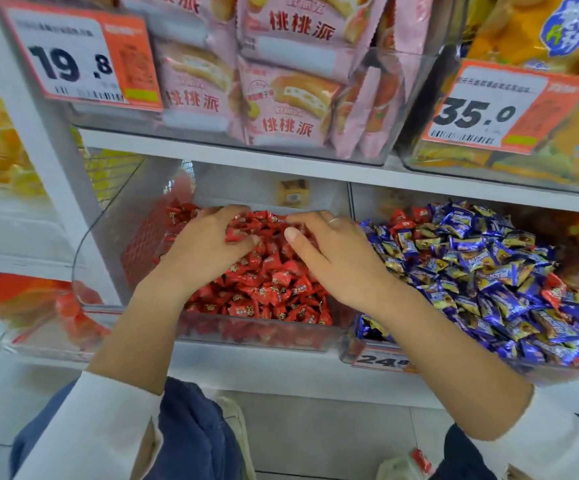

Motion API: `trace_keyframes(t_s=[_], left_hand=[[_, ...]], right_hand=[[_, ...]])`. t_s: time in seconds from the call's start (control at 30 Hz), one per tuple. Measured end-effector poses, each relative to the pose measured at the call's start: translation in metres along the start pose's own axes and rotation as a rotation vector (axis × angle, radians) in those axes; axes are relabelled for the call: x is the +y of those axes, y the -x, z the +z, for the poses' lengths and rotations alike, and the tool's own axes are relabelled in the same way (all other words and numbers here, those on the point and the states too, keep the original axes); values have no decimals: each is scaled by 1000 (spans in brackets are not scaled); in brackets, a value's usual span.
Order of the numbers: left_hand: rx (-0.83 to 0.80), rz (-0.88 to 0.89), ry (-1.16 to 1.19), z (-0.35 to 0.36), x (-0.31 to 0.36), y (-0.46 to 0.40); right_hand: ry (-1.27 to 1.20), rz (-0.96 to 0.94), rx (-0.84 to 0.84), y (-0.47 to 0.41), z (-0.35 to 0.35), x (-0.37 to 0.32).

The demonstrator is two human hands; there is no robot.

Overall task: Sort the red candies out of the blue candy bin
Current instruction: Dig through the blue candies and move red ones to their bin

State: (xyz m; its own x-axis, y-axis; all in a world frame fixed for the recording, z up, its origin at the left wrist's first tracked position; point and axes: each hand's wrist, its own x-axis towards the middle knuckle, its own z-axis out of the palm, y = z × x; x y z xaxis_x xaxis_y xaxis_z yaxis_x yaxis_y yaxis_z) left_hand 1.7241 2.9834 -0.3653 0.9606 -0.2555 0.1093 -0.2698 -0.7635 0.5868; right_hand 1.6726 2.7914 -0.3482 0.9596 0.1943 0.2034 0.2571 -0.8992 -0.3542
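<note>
Head view: both hands are in the clear red candy bin, lower shelf, left of the blue candy bin. Left hand lies palm down on the red candies, fingers curled around a few wrappers at the back of the pile. Right hand is also palm down on the same heap, ring on one finger, fingers bent into the wrappers with the thumb out straight; can't tell if it actually grasps any.

Blue bin is heaped with blue candies. Stray red ones are mixed in there: a few at the back left of the pile, one near the right edge.

The shelf above holds pink snack packs, with price tags reading 19.8 and 35.0.
</note>
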Motion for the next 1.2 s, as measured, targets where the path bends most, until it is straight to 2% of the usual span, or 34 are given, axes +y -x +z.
trace_keyframes(t_s=[0.1, 0.17, 0.27, 0.33, 0.47, 0.63, 0.73, 0.83, 0.9, 1.07, 1.2], left_hand=[[46, 42, 49, 13, 19, -1], [-12, 74, 135, 30, 44, -1], [-117, 118, 212, 55, 87, -2], [-157, 107, 196, 68, 107, -9], [-250, 39, 155, 92, 120, -31], [-237, 36, 19, 102, 124, -38], [-242, 55, 11, 101, 123, -39], [-262, 45, 2, 100, 123, -40], [-266, 37, -15, 100, 125, -39], [-250, 19, -32, 103, 126, -36], [-240, 24, -44, 102, 126, -36]], right_hand=[[-51, -26, 176, 30, -21, 21], [-37, 91, 218, 53, -35, 49], [39, 304, 100, 78, -52, 98], [86, 362, 32, 86, -59, 122], [69, 311, 8, 72, -62, 142], [121, 291, -110, 2, -45, 165], [227, 325, -206, -32, -33, 184], [483, 401, -385, -44, -20, 199], [531, 465, -482, -49, -9, 202], [228, 484, -630, -66, -6, 189], [5, 392, -506, -61, 1, 179]])
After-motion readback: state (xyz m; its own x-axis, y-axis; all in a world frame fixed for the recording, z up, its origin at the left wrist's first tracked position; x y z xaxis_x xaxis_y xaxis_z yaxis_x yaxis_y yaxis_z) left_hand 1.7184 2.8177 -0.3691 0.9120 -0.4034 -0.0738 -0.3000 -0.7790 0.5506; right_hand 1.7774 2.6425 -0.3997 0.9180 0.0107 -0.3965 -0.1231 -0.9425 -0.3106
